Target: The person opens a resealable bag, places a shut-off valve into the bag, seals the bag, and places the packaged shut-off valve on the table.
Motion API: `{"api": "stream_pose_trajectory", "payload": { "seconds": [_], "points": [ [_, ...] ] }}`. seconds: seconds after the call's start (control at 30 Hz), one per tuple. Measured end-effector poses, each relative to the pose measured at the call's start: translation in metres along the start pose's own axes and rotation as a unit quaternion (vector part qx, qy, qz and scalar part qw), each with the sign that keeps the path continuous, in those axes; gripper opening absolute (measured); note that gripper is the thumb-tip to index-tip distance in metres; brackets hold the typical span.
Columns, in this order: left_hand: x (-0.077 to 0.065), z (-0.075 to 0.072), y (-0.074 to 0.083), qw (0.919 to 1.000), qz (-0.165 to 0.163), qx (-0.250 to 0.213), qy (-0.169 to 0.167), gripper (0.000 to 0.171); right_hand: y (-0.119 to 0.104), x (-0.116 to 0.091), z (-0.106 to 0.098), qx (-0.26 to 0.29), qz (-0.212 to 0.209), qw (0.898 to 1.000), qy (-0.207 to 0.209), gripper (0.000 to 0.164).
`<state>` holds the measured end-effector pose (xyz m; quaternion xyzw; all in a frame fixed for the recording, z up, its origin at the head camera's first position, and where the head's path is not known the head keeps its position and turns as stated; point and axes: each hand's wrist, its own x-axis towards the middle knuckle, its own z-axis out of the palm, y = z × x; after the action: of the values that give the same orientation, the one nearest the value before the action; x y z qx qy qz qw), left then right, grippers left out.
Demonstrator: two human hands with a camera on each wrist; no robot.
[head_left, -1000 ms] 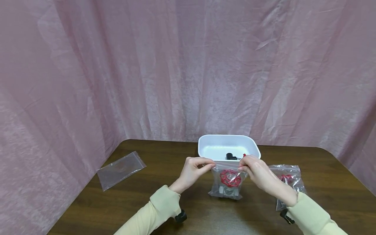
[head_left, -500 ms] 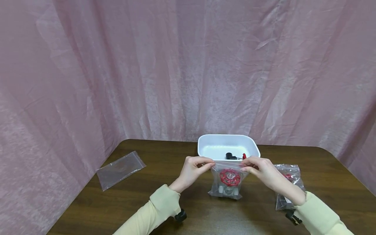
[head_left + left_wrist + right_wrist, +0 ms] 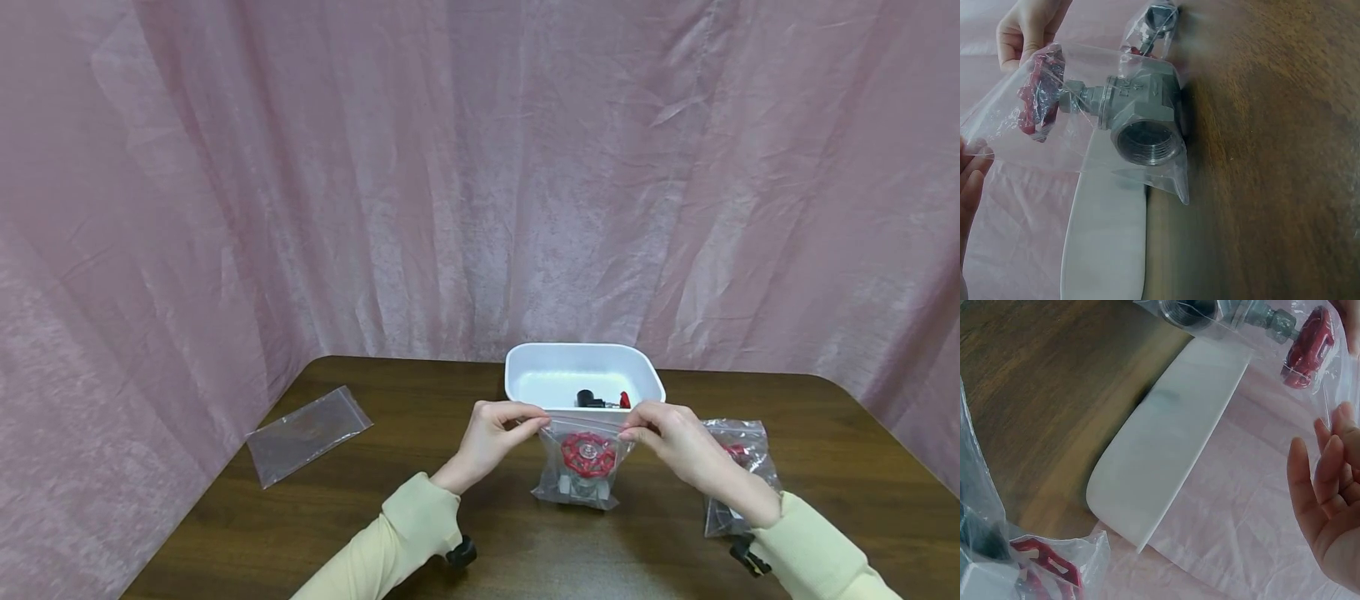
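Note:
A clear zip bag [image 3: 550, 479] stands upright on the table, in front of the white tub. Inside it is a metal gate valve [image 3: 1141, 106] with a red handwheel [image 3: 588, 455]. My left hand [image 3: 491, 437] pinches the bag's top left corner between thumb and fingers. At the top right corner, my right hand [image 3: 671, 439] pinches the bag's edge. In the right wrist view the right hand [image 3: 1335, 500] shows with some fingers loosely bent, beside the film. The valve's threaded opening faces the camera in the left wrist view.
Behind the bag stands a white tub [image 3: 540, 383] holding a black fitting [image 3: 588, 399] and a red-handled part [image 3: 625, 401]. A second bag [image 3: 738, 433] with a red-wheeled valve lies by my right forearm. A flat clear bag [image 3: 307, 437] lies on the wooden table's [image 3: 412, 392] left.
My right hand has slid right along the bag's top to its corner, uncovering more of the red-handled part. My left hand and the bag have stayed in place.

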<state>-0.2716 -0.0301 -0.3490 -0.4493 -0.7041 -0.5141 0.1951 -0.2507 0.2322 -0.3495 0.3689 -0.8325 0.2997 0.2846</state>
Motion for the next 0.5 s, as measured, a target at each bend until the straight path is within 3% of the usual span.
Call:
{"api": "stream_pose_trajectory", "payload": {
  "seconds": [0.13, 0.3, 0.5],
  "points": [
    [-0.0007, -0.0002, -0.0003, 1.0000, -0.006, -0.005, -0.001, 0.009, -0.0017, -0.0010, 0.0021, -0.009, 0.006, 1.000, 0.002, 0.027],
    [-0.0012, -0.0018, -0.0014, 0.9998, -0.006, -0.013, -0.010, 0.009, -0.0047, -0.0056, 0.0046, 0.022, 0.072, 0.997, -0.027, 0.018],
    [-0.0024, -0.0035, -0.0038, 0.9993, -0.021, -0.025, -0.018, 0.008, -0.0070, -0.0092, 0.0069, 0.112, 0.166, 0.978, -0.065, 0.008]
  ]
}}
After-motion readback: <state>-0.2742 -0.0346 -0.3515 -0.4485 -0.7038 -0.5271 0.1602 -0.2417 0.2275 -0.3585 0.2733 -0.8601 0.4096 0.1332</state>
